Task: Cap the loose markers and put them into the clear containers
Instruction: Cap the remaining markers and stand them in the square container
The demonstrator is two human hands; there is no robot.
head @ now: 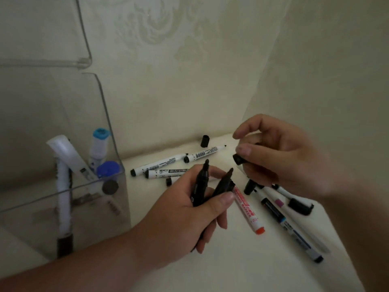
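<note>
left hand (189, 205) grips two black markers (210, 186) | right hand (280, 157) pinches black cap (238, 159)

Clear container (124, 197) placed at left, stored markers (63, 199) stood inside. Loose markers (160, 164) scattered on table (231, 260) to its right; lone cap (204, 141) set behind them. Two markers (201, 186) gripped in left hand (189, 209), second cap (239, 159) in right hand (280, 157).

Glossy clear plastic container (109, 123); smooth plastic markers (160, 164); embossed wallpaper (157, 28).
</note>
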